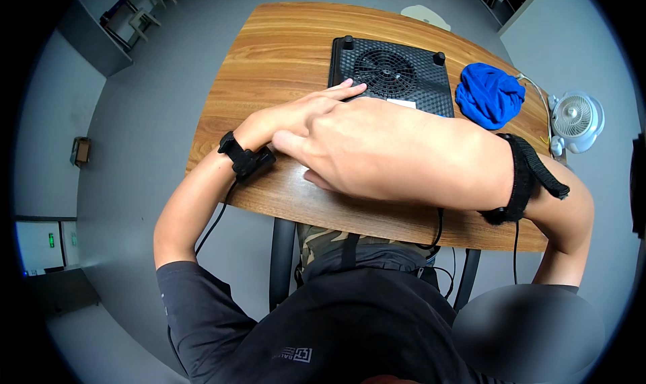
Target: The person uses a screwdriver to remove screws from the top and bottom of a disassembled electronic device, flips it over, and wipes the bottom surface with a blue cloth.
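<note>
A black laptop cooling pad (431,74) lies on the table with a round fan grille and two stubby feet at its far corners showing. Fingers stretched, my left hand (316,108) is open, its fingertips over the pad's left side. My right hand (346,142) crosses from the right in front of the pad, back upward, partly covering my left hand. Its index finger and thumb are apart near my left wrist; the other fingers look bent and are partly hidden. Nothing shows in either hand. My right hand and forearm hide the pad's near part.
On the wooden table (269,41), a bunched blue cloth (490,95) lies right of the pad. Beyond it stands a small white fan (577,115) with a cable. Black straps circle both my forearms, and cables hang near the front edge. A pale stool (426,15) stands behind.
</note>
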Tool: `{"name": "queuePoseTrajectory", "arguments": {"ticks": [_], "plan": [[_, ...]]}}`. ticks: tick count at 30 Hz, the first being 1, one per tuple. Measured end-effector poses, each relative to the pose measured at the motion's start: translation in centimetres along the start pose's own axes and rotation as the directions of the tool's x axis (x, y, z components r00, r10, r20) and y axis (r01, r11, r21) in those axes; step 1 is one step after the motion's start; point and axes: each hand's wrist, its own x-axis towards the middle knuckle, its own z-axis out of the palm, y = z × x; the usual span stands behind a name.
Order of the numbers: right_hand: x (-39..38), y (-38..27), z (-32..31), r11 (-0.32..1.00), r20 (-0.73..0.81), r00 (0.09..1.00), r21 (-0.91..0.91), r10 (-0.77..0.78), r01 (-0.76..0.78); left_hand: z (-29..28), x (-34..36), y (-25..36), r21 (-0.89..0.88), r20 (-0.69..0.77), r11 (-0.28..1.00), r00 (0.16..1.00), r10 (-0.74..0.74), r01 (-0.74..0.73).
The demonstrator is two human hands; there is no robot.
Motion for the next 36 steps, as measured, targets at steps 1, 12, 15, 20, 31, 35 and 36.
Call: {"name": "queuePoseTrajectory", "arguments": {"ticks": [1, 12, 15, 20, 31, 35, 36], "plan": [[0.2, -0.1, 0.0, 1.0, 0.024, 1.0, -0.002, 0.014, -0.014, 0.1, 0.4, -0.5, 0.019, -0.004, 0.999, 0.999, -0.043, 0.043], [0.3, -0.3, 1.2, 0.968, -0.199, 0.974, -0.242, -0.11, 0.059, -0.9, -1.2, 0.5, 0.016, 0.063, 0.992, 0.99, 0.124, -0.125], [0.7, -0.8, -0.3, 0.993, 0.077, 0.996, 0.113, 0.032, -0.041, -0.3, -0.1, -0.5, 0.068, 0.037, 0.997, 0.999, 0.04, -0.043], [0.8, -0.8, -0.1, 0.992, 0.079, 0.991, -0.072, 0.105, -0.099, 0.8, 1.4, -5.2, 0.129, -0.012, 0.981, 0.988, 0.151, -0.148], [-0.4, -0.9, -1.4, 0.995, 0.077, 0.997, 0.092, 0.022, -0.029, 0.4, 0.0, -2.6, 0.043, -0.04, 0.997, 0.997, 0.058, -0.056], [0.2, -0.9, 0.3, 0.998, 0.137, 0.989, 0.002, 0.061, -0.062, 0.6, 0.8, -3.7, 0.148, -0.012, 0.987, 0.998, 0.063, -0.06], [0.3, -1.0, 0.4, 0.997, 0.12, 0.991, -0.05, 0.063, -0.058, 0.7, 0.7, -4.4, 0.161, -0.013, 0.983, 0.996, 0.091, -0.087]]}}
